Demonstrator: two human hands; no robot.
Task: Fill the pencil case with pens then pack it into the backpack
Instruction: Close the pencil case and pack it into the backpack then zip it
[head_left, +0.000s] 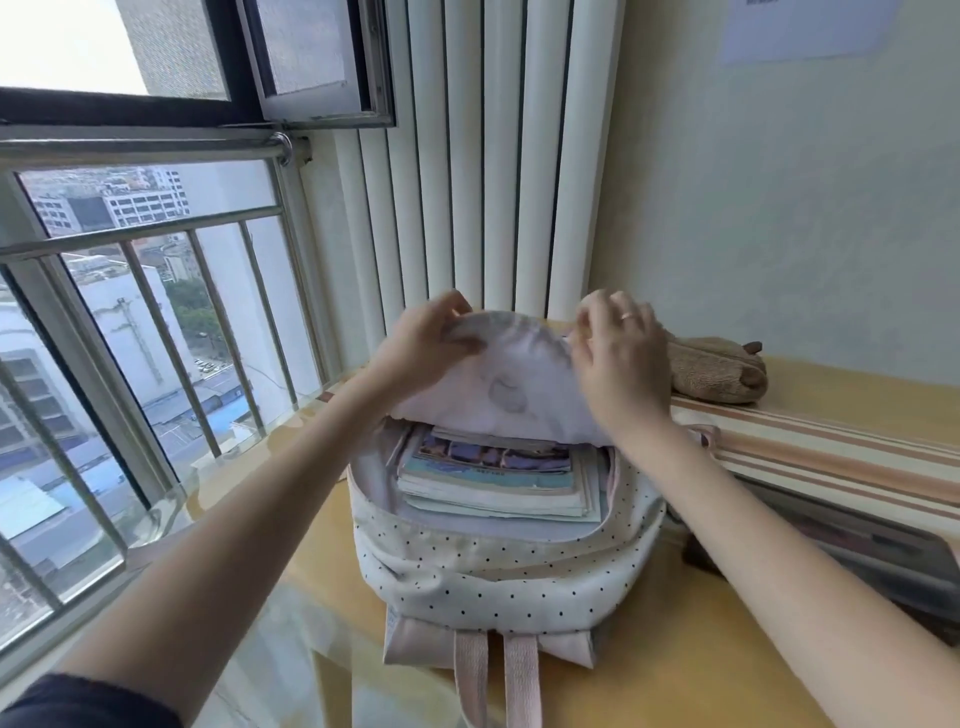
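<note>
A white backpack with small black dots (498, 566) lies on the yellow table, its main compartment unzipped. A stack of books (493, 478) shows inside. My left hand (426, 343) and my right hand (618, 358) each grip an edge of the pale front flap (514, 379) and hold it lifted above the opening. A brown plush pencil case (717, 369) lies on the table just right of my right hand, partly hidden behind it. No pens are visible.
A striped cloth or box (831, 457) and a dark flat object (883, 566) lie to the right of the backpack. White radiator columns (488, 156) stand behind. A railed window (130, 312) fills the left side. The table top (675, 649) extends toward me.
</note>
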